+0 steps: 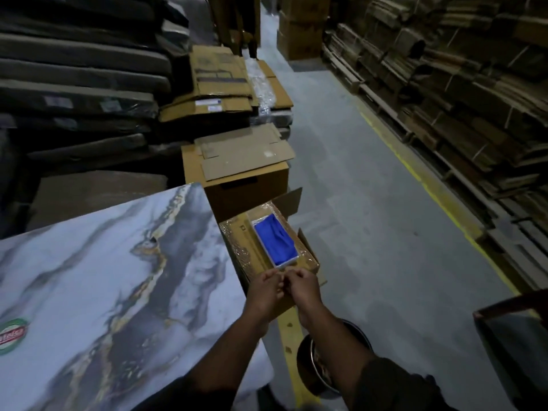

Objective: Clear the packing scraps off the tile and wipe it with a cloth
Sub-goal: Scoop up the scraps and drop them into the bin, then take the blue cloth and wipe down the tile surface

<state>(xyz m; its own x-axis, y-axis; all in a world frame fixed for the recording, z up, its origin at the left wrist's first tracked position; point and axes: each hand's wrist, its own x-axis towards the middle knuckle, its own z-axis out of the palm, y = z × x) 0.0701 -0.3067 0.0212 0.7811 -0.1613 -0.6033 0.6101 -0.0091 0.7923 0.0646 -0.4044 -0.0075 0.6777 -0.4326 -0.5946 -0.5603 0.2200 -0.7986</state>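
Inspector: Both forearms reach forward; left hand (264, 287) and right hand (302, 284) meet over the near edge of an open cardboard box (308, 256), fingers curled. Whether they pinch anything, I cannot tell.

Clerk: And the cloth?

Inspector: Blue cloth (274, 243) lies in a white tray inside that box, just beside the marbled tile (103, 262), which lies to the left.

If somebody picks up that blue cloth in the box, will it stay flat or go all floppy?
Probably floppy: the blue cloth lies creased in its white tray. It likely weighs little and shouldn't slip, being soft fabric.
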